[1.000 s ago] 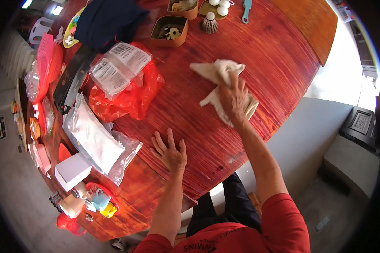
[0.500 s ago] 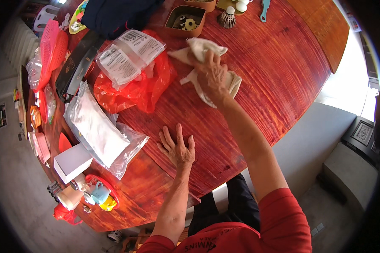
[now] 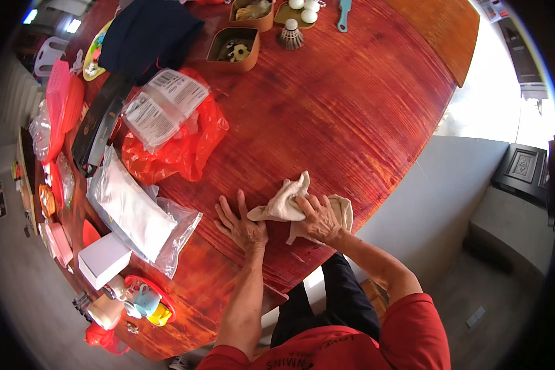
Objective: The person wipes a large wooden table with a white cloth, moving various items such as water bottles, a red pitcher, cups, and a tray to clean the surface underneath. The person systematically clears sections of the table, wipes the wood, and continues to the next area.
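Note:
A crumpled cream cloth lies on the reddish wooden table near its front edge. My right hand presses down on the cloth, its fingers curled into the fabric. Just to the left, my left hand rests flat on the wood with fingers spread, holding nothing. The cloth's left tip reaches close to my left thumb; whether they touch I cannot tell.
At the left are a red plastic bag, a clear-wrapped white packet, a white box and a tray of cups. At the back stand a brown square container, a shuttlecock and a blue-handled tool.
My right hand has drawn the cloth from the far middle of the table back toward me, beside my left hand. My left hand stays flat on the table. The view has shifted slightly.

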`<state>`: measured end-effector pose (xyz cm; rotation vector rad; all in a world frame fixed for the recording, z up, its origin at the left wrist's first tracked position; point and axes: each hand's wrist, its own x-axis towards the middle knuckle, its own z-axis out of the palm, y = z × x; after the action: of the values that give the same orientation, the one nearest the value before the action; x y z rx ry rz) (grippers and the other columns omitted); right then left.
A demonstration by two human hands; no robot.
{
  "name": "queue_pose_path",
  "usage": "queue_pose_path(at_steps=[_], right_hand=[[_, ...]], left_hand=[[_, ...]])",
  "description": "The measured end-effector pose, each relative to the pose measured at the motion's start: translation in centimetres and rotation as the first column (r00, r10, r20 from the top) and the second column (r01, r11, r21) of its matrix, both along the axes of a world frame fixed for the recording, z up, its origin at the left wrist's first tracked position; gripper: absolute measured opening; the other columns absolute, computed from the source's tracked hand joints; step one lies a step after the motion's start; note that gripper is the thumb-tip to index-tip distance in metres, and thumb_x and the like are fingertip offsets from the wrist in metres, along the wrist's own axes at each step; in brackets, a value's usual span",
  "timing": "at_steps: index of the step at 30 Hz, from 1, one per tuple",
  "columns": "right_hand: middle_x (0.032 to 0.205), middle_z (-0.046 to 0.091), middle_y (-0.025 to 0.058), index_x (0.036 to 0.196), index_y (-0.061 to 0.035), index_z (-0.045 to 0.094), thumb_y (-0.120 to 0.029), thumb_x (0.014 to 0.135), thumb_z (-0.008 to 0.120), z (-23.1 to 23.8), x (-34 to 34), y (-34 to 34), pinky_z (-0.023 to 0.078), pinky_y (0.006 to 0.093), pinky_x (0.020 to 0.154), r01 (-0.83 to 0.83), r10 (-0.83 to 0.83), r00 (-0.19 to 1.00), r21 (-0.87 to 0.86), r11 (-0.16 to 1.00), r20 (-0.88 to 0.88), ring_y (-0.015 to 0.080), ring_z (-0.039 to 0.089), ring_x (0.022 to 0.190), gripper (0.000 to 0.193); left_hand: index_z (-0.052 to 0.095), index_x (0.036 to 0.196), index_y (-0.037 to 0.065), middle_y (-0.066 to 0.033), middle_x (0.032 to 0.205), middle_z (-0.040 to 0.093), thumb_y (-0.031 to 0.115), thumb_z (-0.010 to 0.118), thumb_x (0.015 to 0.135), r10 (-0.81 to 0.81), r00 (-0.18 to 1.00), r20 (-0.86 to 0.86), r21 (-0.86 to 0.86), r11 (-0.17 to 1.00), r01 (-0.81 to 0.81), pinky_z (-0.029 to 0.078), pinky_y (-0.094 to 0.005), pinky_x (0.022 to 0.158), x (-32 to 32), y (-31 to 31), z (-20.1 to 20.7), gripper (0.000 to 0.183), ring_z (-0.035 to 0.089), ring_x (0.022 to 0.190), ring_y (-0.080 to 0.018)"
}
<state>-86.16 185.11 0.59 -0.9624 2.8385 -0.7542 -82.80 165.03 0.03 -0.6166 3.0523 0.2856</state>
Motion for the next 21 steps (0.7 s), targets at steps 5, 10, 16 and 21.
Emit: queue_pose_path(at_steps=[5,10,16,21], right_hand=[[0.121,0.048,0.0087,0.102,-0.0287,0.075,-0.028,0.086,0.065,0.1,-10.0,-0.2,0.041,0.0397,0.078,0.171,-0.183,0.981,0.167,0.971,0.057,0.026,0.047,0.103,0.019],[0.128,0.045,0.0036,0.122,-0.0176,0.064,-0.03,0.096,0.05,0.1,-21.1,2.2,0.044,0.0375,0.079,0.424,-0.441,0.897,0.299,0.855,-0.012,0.0214,0.047,0.101,0.031],[0.133,0.044,0.0083,0.14,-0.0365,0.046,-0.022,0.091,0.054,-2.3,-25.5,11.6,0.047,0.0492,0.083,0.804,-0.711,0.595,0.298,0.515,-0.376,0.0333,0.047,0.108,0.052],[0.139,0.041,0.0114,0.143,-0.0317,0.042,-0.023,0.09,0.057,-0.9,-22.0,14.0,0.041,0.0514,0.092,0.897,-0.86,0.434,0.213,0.387,-0.268,0.0358,0.045,0.115,0.055]], left_hand=[[0.038,0.148,0.023,-0.0142,0.158,0.018,0.055,0.037,0.097,-0.037,0.999,0.005,-0.049,0.998,0.038,0.01,-0.0622,0.111,0.2,0.3,-0.3,0.061,0.015,0.145,-0.0363],[0.04,0.147,0.021,-0.017,0.156,0.021,0.055,0.037,0.097,-0.03,1.0,0.007,-0.095,0.995,0.031,0.009,-0.0616,0.112,0.3,-0.2,-0.3,0.06,0.016,0.144,-0.0372],[0.043,0.145,0.02,-0.0175,0.156,0.022,0.056,0.038,0.096,-0.027,1.0,0.005,-0.05,0.998,0.027,0.009,-0.0599,0.113,0.0,0.3,0.0,0.061,0.017,0.144,-0.0377],[0.043,0.145,0.021,-0.017,0.156,0.022,0.055,0.039,0.096,-0.064,0.997,-0.048,-0.115,0.992,0.058,0.009,-0.0602,0.113,0.5,-0.4,-0.6,0.06,0.018,0.144,-0.0379]])
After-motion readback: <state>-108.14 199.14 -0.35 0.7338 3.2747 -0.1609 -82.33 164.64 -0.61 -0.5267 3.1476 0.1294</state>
